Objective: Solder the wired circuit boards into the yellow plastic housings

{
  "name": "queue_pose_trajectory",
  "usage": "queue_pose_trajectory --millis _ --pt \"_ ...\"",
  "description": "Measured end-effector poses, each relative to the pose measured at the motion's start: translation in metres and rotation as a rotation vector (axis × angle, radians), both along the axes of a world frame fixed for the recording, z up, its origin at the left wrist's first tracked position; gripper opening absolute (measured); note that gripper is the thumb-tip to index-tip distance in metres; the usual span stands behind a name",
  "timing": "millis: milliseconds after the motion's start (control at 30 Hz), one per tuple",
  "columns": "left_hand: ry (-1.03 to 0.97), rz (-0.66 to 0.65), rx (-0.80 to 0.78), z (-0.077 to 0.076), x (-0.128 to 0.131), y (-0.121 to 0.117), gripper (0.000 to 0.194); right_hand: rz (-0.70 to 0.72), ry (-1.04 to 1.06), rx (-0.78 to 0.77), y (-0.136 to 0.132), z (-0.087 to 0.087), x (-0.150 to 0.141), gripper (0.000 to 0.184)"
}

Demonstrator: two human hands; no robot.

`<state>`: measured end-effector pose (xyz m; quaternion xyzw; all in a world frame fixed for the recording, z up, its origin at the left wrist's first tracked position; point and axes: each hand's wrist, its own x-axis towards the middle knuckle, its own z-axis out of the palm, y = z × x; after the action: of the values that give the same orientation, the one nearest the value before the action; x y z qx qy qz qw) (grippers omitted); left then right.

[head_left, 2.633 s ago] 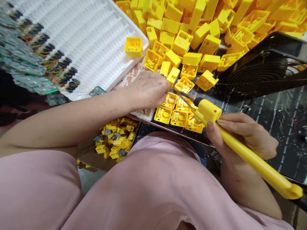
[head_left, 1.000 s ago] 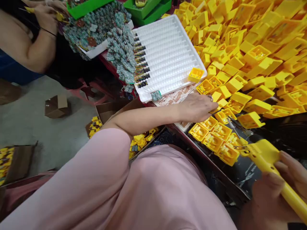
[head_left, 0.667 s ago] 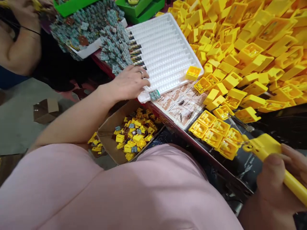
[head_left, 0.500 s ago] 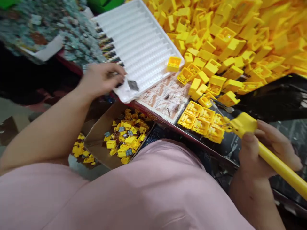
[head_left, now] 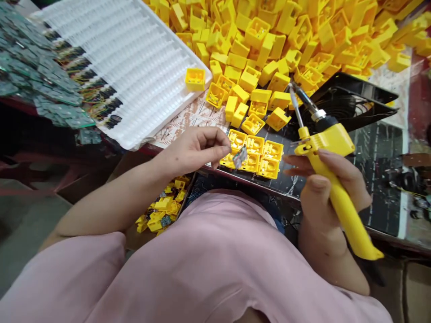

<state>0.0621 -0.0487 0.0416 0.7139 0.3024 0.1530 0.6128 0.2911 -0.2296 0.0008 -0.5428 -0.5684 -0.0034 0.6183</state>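
Note:
My left hand (head_left: 198, 150) is pinched, and a small circuit board (head_left: 240, 157) hangs just past its fingertips. Whether the fingers grip the board's edge or its thin wires, I cannot tell. Below the board lie several open yellow plastic housings (head_left: 269, 167), set close together in two rows at the table's front edge, metal bits inside. My right hand (head_left: 336, 193) is wrapped round the handle of a yellow soldering gun (head_left: 335, 137), held tip up to the right of these rows. Its metal tip and a thin feed tube point away from me.
A white ribbed foam tray (head_left: 134, 58) lies at left, with a yellow housing (head_left: 195, 79) on its corner. Wired circuit boards (head_left: 43, 80) lie along its left side. A heap of yellow housings (head_left: 262, 36) fills the back. A black fan (head_left: 350, 98) stands at right. Below is a box of yellow parts (head_left: 161, 208).
My left hand went from the housings to the tray's near corner, picked up the circuit board there and brought it back over the rows. My right hand raised the soldering gun away from the housings.

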Motion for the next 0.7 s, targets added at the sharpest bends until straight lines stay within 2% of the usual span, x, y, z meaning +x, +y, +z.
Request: queue_pose_trajectory --millis 67,133,233,367,467,533,567,633,700 --pt "-0.109 -0.001 -0.085 -0.008 0.009 -0.007 0.029 0.016 0.019 0.026 0.0 -0.004 0.001 0.036" --pt "-0.19 -0.008 -0.166 -0.015 0.014 -0.014 0.034 0.046 0.006 -0.015 0.0 -0.01 0.005 0.031" --pt "-0.229 -0.046 -0.291 -0.022 0.018 -0.027 0.038 0.185 0.024 -0.133 0.001 -0.018 0.008 0.024" --pt "-0.292 -0.056 -0.417 -0.029 0.02 -0.042 0.049 0.415 0.17 -0.205 0.005 -0.027 -0.001 0.043" --pt "-0.344 0.008 -0.469 -0.042 0.021 -0.048 0.057 0.4 0.241 -0.163 0.007 -0.026 -0.012 0.04" --pt "-0.351 0.076 -0.383 -0.054 0.019 -0.05 0.056 0.286 0.181 -0.116 0.007 -0.023 -0.017 0.045" --pt "-0.348 0.094 -0.268 -0.059 0.017 -0.05 0.053 0.228 0.139 -0.087 0.007 -0.021 -0.018 0.046" --pt "-0.347 0.081 0.056 -0.067 0.011 -0.051 0.046 0.142 0.071 -0.029 0.007 -0.017 -0.02 0.044" --pt "-0.372 0.036 0.337 -0.069 0.008 -0.052 0.043 0.083 -0.018 0.012 0.006 -0.016 -0.021 0.042"
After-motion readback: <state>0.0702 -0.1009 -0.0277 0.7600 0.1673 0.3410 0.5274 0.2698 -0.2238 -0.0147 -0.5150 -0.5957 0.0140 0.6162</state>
